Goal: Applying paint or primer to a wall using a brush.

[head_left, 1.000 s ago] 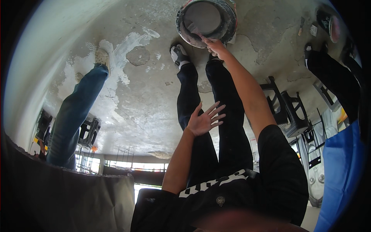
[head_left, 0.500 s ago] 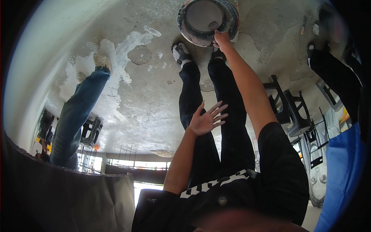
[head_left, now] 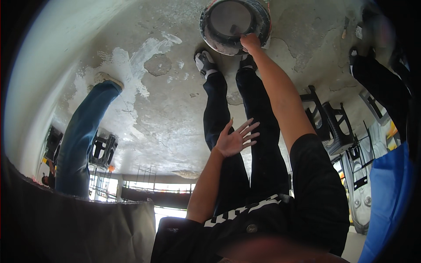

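A round grey bucket (head_left: 219, 19), stained with dried cement, stands on the concrete floor just beyond my two shoes. My right hand (head_left: 251, 41) reaches out at full arm's length and closes on its near rim, fingers curled over the edge. My left hand (head_left: 237, 139) hovers open with fingers spread in front of my dark trousers (head_left: 219, 105), holding nothing. The bucket's inside looks grey and smooth; what it contains I cannot make out.
Another person's leg in blue jeans (head_left: 83, 136) stands at the left, and a person in dark trousers (head_left: 381, 83) at the right. Black plastic stools (head_left: 329, 122) sit to the right. The floor (head_left: 131, 79) carries white plaster patches. A blue sheet (head_left: 388, 197) fills the lower right.
My right hand slid a little farther out and settled onto the bucket's rim. My left hand stayed open in about the same place.
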{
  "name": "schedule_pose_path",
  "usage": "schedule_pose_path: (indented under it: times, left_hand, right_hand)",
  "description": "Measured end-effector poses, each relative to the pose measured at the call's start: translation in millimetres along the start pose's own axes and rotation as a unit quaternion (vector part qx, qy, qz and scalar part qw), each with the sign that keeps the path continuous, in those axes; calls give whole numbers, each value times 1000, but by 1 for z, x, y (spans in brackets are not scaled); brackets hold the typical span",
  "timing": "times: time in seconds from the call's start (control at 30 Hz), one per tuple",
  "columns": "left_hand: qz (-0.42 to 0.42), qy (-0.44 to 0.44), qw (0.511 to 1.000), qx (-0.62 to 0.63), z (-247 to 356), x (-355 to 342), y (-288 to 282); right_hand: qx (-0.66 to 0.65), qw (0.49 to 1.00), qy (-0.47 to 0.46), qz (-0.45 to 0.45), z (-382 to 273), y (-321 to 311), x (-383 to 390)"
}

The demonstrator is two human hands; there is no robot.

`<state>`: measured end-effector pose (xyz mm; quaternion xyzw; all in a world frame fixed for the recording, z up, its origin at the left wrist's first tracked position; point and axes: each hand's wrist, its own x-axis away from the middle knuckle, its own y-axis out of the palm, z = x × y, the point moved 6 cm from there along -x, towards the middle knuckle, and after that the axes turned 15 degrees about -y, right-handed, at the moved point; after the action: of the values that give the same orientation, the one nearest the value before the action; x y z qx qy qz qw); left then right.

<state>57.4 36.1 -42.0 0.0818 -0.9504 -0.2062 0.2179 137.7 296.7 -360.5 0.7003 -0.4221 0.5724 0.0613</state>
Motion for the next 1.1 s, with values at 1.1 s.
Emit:
schedule_pose_path:
  times: [1.1]
  left_hand:
    - [-36,-11,999,4,3,2,17]
  right_hand:
    - [203,957,-204,22,-18,28,-5]
